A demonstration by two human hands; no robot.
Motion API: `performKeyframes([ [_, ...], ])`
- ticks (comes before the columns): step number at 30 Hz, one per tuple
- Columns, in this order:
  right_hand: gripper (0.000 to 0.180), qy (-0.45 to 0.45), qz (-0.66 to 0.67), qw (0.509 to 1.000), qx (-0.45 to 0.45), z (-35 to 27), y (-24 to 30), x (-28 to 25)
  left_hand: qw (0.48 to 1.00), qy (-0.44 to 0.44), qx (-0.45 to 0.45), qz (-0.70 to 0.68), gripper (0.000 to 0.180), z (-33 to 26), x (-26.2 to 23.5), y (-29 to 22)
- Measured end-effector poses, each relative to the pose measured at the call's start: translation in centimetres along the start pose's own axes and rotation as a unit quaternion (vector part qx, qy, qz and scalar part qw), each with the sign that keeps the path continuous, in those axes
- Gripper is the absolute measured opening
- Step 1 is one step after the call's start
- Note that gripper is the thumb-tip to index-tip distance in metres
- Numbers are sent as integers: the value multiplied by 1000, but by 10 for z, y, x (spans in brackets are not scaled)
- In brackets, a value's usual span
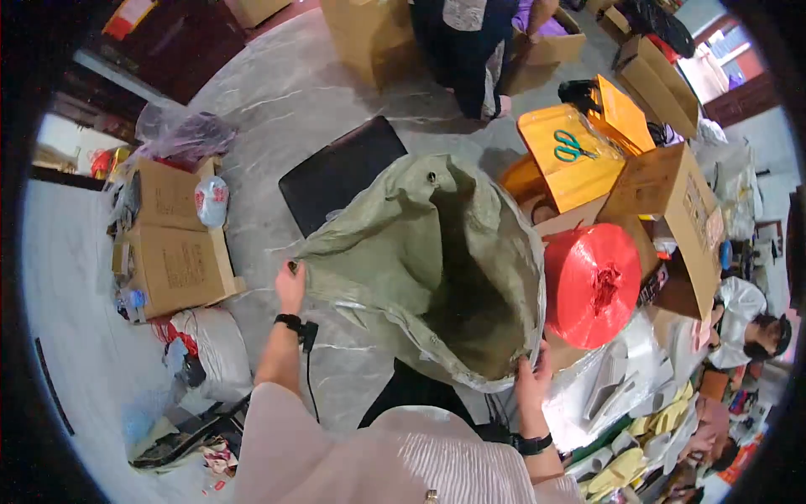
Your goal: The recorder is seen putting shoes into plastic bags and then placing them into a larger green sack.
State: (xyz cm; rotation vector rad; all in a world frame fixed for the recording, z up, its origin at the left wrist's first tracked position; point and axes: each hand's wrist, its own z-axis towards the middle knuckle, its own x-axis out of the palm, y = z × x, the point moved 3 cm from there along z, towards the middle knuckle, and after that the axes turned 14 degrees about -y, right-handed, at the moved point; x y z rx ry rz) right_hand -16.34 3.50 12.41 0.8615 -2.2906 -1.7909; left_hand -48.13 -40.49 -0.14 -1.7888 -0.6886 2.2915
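A large olive-green woven sack [378,244] hangs in front of me with its wide mouth spread and its dark inside showing. At its left corner my left hand [290,286] is closed on the rim. My right hand [532,380] grips the rim at the lower right, its fingers partly hidden by the fabric. Metal eyelets show along the sack's edge. Just beyond the sack, a flat black case or panel [336,172] lies on the grey marbled floor. Close by my right hand stands a big roll of red plastic twine [579,286].
Green-handled scissors [571,147] lie on an orange stool [579,181] at the right. An opened cardboard box [672,193] stands beside it. Flattened cartons [180,269] lean on the left. Beyond, a person in dark clothes [466,42] stands among boxes. More people and clutter fill the right.
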Motion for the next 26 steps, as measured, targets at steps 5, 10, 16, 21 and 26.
performKeyframes([
  [5,37,2,-34,998,-60,6,37,6,998,39,32,-41,28,-72,-7,2],
  [10,41,-28,-69,990,-123,23,39,9,979,133,-93,-127,28,-147,-7,-2],
  [16,46,-16,-152,959,-238,42,66,32,928,225,-207,-212,40,-199,-16,-31],
  [21,45,-58,-204,948,-237,65,57,33,934,358,-3,12,58,-164,-53,-106],
  [26,43,-17,-203,969,-141,80,47,45,918,102,373,-85,77,-146,-79,-217],
])
